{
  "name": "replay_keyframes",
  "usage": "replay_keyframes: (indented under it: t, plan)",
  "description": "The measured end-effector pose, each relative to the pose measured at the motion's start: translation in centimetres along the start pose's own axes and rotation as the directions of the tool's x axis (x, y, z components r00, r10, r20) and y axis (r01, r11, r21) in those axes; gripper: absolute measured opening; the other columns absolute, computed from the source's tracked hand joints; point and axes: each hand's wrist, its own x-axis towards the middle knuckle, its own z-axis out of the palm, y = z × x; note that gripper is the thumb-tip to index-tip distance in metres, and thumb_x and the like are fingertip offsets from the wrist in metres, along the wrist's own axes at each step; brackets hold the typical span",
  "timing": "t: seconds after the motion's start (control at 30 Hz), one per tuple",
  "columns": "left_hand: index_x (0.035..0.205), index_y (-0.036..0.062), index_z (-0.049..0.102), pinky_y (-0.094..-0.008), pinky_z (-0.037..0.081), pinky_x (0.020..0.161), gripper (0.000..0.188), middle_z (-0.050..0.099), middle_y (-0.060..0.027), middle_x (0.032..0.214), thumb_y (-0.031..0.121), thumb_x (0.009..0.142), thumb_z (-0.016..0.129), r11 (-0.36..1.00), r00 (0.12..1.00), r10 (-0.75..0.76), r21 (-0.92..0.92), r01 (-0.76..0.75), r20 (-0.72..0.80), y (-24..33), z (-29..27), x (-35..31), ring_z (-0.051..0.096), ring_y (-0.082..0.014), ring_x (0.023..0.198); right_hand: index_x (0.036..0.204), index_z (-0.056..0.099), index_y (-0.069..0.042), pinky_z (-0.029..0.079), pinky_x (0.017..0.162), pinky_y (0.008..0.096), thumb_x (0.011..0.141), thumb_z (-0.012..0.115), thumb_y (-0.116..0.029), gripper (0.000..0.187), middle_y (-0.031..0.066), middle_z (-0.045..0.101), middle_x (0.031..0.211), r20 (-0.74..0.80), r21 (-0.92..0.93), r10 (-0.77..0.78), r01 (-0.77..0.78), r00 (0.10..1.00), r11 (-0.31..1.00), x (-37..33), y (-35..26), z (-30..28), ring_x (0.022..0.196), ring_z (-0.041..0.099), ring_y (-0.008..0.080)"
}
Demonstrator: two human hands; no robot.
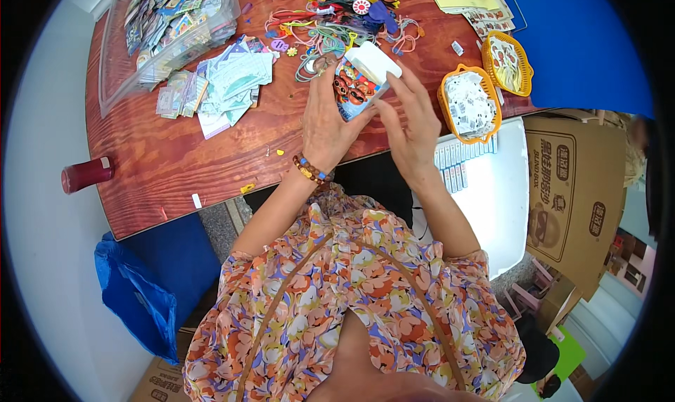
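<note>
My left hand [328, 124] is wrapped round a small printed cardboard box [354, 86], colourful with cartoon figures, held above the near edge of the wooden table. Its white top flap [374, 62] stands open and leans to the right. Beside the flap is my right hand [413, 114], fingers stretched out and apart, the fingertips at the box's right side; whether they touch it I cannot tell. Just beyond the box lies a heap of coloured cords and small charms [344, 22]. The inside of the box is hidden from view.
A clear plastic bin [112, 72] of cards stands at the far left, with loose card piles [235, 79] beside it. Orange baskets [498, 114] of paper slips sit at the right edge, above a white tub [517, 191]. A dark red cup [86, 175] lies at the left edge.
</note>
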Motion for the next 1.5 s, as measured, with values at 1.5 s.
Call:
replay_keyframes:
  t: [1.5]
  plan:
    - [0.121, 0.0044, 0.063, -0.024, 0.053, 0.073, 0.034, 0.061, -0.0036, 0.103, 0.001, 0.087, 0.069, 0.807, 0.906, -0.148, -0.481, 0.343, 0.397, -1.3, -5.7, -1.8, 0.065, -0.0096, 0.085, 0.112, 0.065, -0.001, 0.05, 0.075, 0.024, 0.098, 0.055, -0.007, 0.018, 0.0071, 0.057, 0.107, 0.644, 0.251, -0.144, -0.029, 0.752, 0.968, 2.5, 2.9, -1.2, 0.091, 0.059, 0.0127]
